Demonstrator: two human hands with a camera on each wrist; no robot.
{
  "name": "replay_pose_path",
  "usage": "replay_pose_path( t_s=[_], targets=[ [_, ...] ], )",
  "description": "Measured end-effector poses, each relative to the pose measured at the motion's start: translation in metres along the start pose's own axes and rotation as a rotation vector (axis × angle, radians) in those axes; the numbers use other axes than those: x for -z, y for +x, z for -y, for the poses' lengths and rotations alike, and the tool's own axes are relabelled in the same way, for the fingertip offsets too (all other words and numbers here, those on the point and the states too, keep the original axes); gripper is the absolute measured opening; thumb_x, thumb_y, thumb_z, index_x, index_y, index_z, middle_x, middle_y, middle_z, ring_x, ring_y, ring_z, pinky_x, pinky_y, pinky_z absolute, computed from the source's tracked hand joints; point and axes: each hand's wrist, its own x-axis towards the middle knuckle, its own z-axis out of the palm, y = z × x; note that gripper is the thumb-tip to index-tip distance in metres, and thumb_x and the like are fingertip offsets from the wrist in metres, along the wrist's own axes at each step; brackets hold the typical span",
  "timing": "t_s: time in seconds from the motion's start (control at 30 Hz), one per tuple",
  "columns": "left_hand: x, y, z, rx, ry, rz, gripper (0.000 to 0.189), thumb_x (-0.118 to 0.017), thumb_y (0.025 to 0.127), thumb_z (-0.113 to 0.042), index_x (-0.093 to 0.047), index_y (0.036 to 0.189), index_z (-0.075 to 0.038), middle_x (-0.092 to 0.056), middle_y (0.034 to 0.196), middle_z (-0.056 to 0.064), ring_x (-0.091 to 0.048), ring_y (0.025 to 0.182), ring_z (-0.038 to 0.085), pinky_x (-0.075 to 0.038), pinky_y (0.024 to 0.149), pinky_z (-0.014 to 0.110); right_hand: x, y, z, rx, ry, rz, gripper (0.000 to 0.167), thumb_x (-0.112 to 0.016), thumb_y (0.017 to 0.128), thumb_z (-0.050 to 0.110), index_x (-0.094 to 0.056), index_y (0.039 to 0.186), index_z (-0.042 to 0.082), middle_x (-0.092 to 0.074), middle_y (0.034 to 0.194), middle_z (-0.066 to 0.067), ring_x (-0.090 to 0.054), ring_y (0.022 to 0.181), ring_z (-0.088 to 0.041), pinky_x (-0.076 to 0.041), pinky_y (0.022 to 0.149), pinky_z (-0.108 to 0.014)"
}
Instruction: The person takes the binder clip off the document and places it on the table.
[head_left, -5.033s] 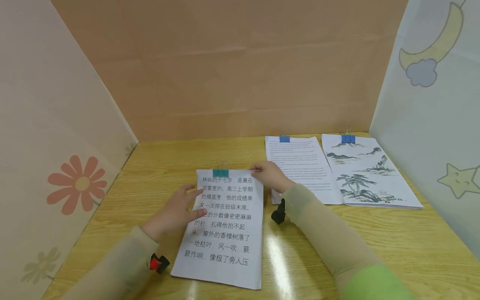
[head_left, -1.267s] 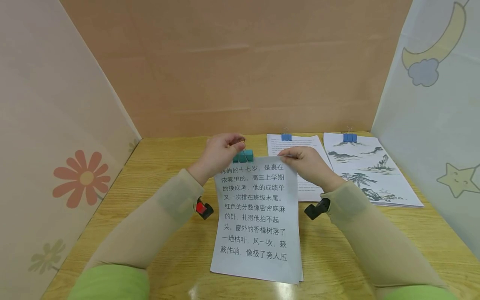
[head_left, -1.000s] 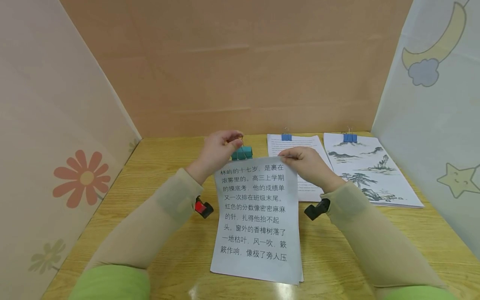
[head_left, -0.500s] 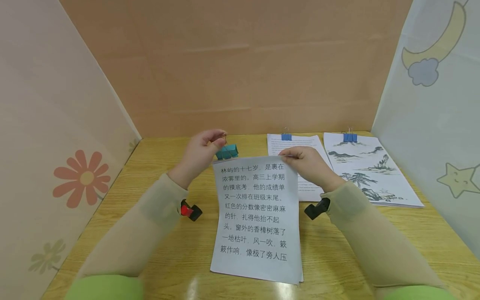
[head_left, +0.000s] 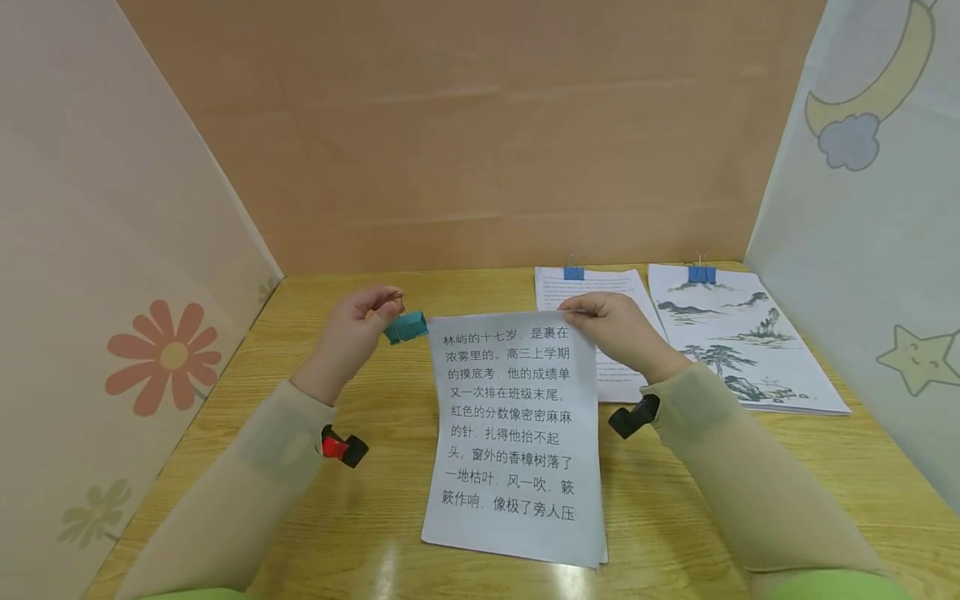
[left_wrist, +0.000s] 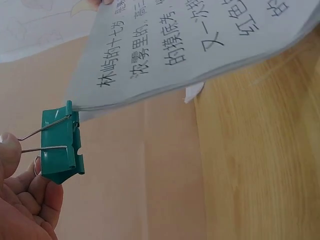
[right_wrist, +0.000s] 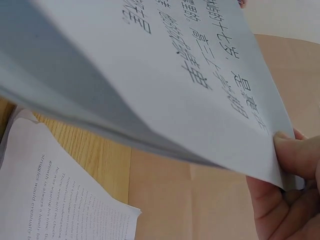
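Note:
My left hand (head_left: 352, 337) pinches a teal binder clip (head_left: 407, 328) by its wire handles, just off the top left corner of a stack of printed sheets (head_left: 510, 433). In the left wrist view the clip (left_wrist: 59, 145) shows its wire handles squeezed between thumb and fingers, with the paper's edge right behind it. My right hand (head_left: 618, 329) grips the stack's top right corner, thumb in front; the right wrist view shows the thumb (right_wrist: 295, 155) on the page. Large Chinese characters cover the top sheet, and the stack hangs upright, its lower end near the table.
Behind the right hand lies an English-text stack (head_left: 618, 383) with a blue binder clip (head_left: 573, 273). Beside it is a stack with a landscape painting (head_left: 750, 342), also with a blue clip (head_left: 702, 274). A brown backdrop (head_left: 480, 167) and patterned side walls enclose the wooden table (head_left: 360, 500).
Earlier the teal clip sat on the stack's top edge as it lay on the table. The stack was lifted; the left hand then slid the clip leftward off its corner. The right hand kept its hold.

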Motion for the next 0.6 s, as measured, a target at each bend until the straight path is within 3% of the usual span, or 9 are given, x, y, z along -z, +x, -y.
replay_pose_path(
  t_s=[0.43, 0.6],
  targets=[
    [0.002, -0.017, 0.051, 0.168, 0.077, 0.047, 0.045, -0.051, 0.1, -0.035, -0.053, 0.136, -0.008, -0.06, 0.127, 0.012, -0.047, 0.127, 0.03, -0.033, 0.106, 0.052, -0.002, 0.004, -0.007, -0.024, 0.021, 0.015, 0.023, -0.055, 0.099, 0.019, -0.069, 0.114, 0.011, -0.069, 0.105, -0.007, -0.065, 0.09, -0.02, -0.048, 0.084, -0.04],
    [0.006, -0.027, 0.07, 0.192, 0.11, 0.048, 0.046, -0.049, 0.101, -0.035, -0.052, 0.136, -0.006, -0.059, 0.128, 0.015, -0.049, 0.124, 0.032, -0.034, 0.105, 0.053, -0.003, 0.005, -0.007, -0.037, 0.047, 0.028, 0.023, -0.054, 0.099, 0.02, -0.068, 0.116, 0.01, -0.069, 0.106, -0.007, -0.066, 0.09, -0.02, -0.049, 0.084, -0.04]
  ],
)
